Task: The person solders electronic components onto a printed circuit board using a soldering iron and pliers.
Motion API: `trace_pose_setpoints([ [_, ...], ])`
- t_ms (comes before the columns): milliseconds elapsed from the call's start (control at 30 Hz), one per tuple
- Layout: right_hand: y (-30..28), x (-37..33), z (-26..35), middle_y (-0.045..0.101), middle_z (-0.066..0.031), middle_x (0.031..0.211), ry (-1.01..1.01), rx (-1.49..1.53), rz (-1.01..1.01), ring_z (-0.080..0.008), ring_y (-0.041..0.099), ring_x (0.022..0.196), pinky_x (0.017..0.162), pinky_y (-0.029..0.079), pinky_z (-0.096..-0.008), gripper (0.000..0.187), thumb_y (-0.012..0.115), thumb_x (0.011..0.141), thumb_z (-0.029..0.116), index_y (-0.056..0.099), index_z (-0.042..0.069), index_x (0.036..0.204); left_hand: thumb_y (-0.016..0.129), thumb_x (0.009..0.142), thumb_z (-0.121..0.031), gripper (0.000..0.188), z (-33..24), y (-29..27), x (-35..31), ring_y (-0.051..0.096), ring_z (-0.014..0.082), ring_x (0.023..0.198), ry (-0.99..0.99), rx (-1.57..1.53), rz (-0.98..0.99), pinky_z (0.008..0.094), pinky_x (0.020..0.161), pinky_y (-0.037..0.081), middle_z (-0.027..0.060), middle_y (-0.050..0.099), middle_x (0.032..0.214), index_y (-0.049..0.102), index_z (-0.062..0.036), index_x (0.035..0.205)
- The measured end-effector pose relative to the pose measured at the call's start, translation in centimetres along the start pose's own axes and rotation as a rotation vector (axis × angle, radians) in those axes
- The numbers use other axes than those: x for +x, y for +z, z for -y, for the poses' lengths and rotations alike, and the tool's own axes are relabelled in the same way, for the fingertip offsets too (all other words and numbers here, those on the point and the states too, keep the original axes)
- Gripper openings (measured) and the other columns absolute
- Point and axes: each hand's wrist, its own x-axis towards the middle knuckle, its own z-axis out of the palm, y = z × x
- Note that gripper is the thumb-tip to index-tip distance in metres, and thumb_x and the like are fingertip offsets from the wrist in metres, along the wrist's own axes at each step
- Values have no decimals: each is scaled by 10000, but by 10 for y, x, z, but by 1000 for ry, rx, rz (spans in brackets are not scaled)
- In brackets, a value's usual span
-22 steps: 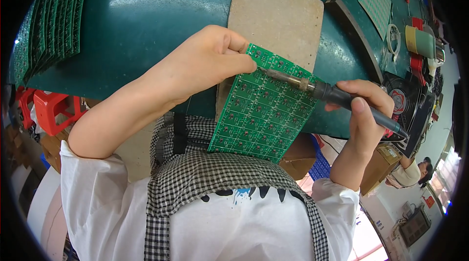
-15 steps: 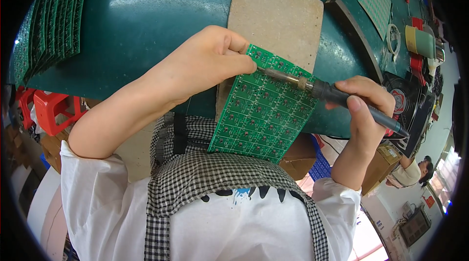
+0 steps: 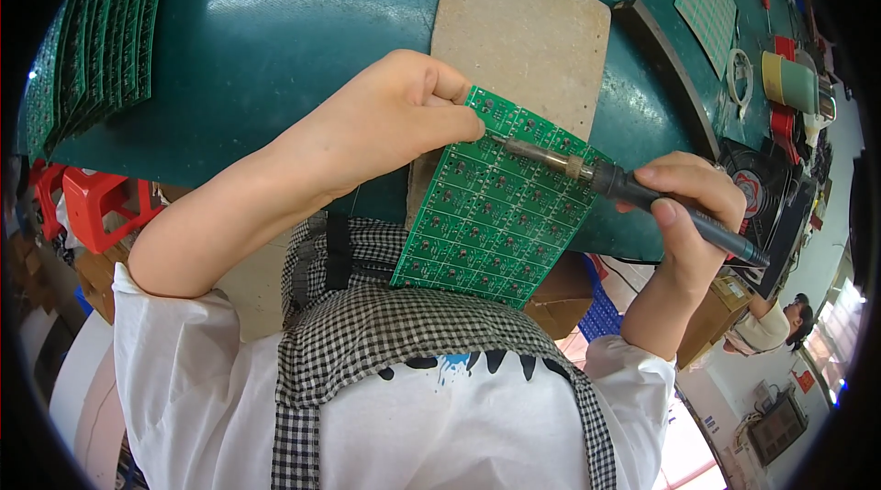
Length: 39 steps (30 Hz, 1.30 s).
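My left hand pinches the upper left corner of a green circuit board panel, thumb on its face. The panel is divided into rows of small identical boards with tiny parts. It slants down toward my checked apron, its upper part over a tan board. In my right hand is a soldering iron, gripped by its dark handle. Its metal tip points left over the panel's upper rows, close to my left thumb. Whether the tip touches the panel I cannot tell.
Several green panels stand stacked at the far left of the green table. Dark bars lie on it, with another panel at the far right. A black fan stands right of my hand. Red stools are at left; a person is at right.
The soldering iron and my right hand have shifted slightly down and right, so the tip sits a little farther from my left thumb. My left hand and the panel have barely moved.
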Motion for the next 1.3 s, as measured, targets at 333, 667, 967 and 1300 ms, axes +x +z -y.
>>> trace_pose_setpoints([
  [333,1,2,4,656,-177,745,14,-36,15,-221,638,621,569,485,-271,250,672,677,96,676,-70,864,565,855,-89,147,5,0,1,426,-18,553,6,1,-9,172,477,300,-59,580,688,652,25,886],
  [667,24,-12,11,632,-144,682,-413,-273,-3,-240,624,551,481,507,-298,204,689,694,103,662,-57,818,562,851,-94,150,1,-1,-1,400,-17,538,-1,35,-19,183,464,287,-72,556,666,660,19,868],
  [967,37,-25,20,619,-111,698,-387,-435,-20,-224,628,581,487,506,-282,187,723,656,84,688,1,820,566,855,-96,175,-1,1,2,364,-26,505,6,17,3,173,432,245,-87,533,649,666,22,937],
  [1300,43,-41,11,612,-125,858,-498,-692,130,-227,641,696,507,518,-282,258,735,636,63,688,36,889,575,855,-90,175,0,-1,-1,354,-28,496,3,-9,0,171,425,237,-97,523,639,665,21,956],
])
